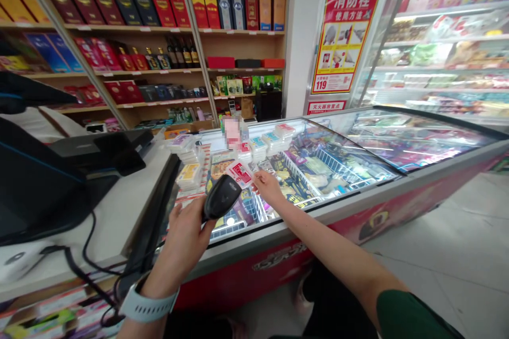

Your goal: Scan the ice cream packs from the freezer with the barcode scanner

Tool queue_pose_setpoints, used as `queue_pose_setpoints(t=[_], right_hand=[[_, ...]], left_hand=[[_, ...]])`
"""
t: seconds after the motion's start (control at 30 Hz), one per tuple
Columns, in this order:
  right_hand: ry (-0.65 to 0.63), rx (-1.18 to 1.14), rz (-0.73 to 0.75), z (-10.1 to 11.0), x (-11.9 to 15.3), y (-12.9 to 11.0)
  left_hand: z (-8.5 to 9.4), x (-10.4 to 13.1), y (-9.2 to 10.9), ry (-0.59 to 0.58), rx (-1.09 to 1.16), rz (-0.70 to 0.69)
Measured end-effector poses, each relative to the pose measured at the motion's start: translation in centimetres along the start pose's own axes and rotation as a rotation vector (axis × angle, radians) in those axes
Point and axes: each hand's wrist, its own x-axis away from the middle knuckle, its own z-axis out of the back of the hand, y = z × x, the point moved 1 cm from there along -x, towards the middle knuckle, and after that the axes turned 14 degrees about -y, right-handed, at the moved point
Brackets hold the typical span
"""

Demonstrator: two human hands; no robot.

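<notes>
My left hand (190, 228) is wrapped round a black handheld barcode scanner (221, 197), its head tilted up and to the right. Just beyond the scanner, my right hand (267, 186) pinches the edge of a small flat white pack with a red label (239, 174). The scanner's head is close to the pack; whether they touch I cannot tell. Both are above the glass top of a chest freezer (334, 212). Stacks of similar packs with blue labels (258, 147) stand on the glass behind my right hand, and a yellow-labelled stack (188, 176) sits to the left.
At the left is a counter (155, 169) with a black checkout machine (35, 180) and loose cables (75, 270). Shelves of boxed goods (131, 2) line the back wall. A lit display fridge (441, 58) stands at the right. Wire baskets (314, 169) hold bagged goods inside the freezer.
</notes>
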Motion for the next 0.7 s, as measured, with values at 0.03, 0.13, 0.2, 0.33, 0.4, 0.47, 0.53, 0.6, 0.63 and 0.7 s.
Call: queue_pose_setpoints(t=[0.03,0.13,0.2,0.33,0.4,0.47,0.53,0.6,0.63,0.7], right_hand=[[0.009,0.005,0.009,0.2,0.2,0.1],[0.027,0.031,0.026,0.5,0.7,0.1],[0.030,0.045,0.029,0.5,0.8,0.1],[0.035,0.031,0.022,0.5,0.8,0.0],[0.037,0.018,0.012,0.5,0.8,0.0],[0.035,0.006,-0.001,0.5,0.7,0.0],[0.037,-0.001,-0.011,0.6,0.8,0.0],[0.036,-0.010,-0.014,0.6,0.8,-0.2],[0.033,-0.022,-0.015,0.6,0.9,-0.3],[0.026,-0.066,-0.024,0.6,1.1,-0.6]], left_hand=[[-0.2,-0.3,0.3,-0.007,-0.005,-0.008],[-0.7,-0.9,0.8,-0.014,-0.019,-0.017],[-1.0,-1.1,0.8,-0.019,-0.025,-0.014],[-1.4,-1.2,0.6,-0.031,-0.031,-0.003],[-1.5,-1.3,0.7,-0.028,-0.034,0.000],[-1.5,-1.4,0.8,-0.025,-0.039,0.003],[-1.4,-1.4,1.0,-0.023,-0.046,0.001],[-1.5,-1.5,1.2,-0.016,-0.048,-0.003],[-1.5,-1.4,1.2,-0.011,-0.046,-0.004],[-1.7,-1.3,1.1,-0.010,-0.041,-0.008]])
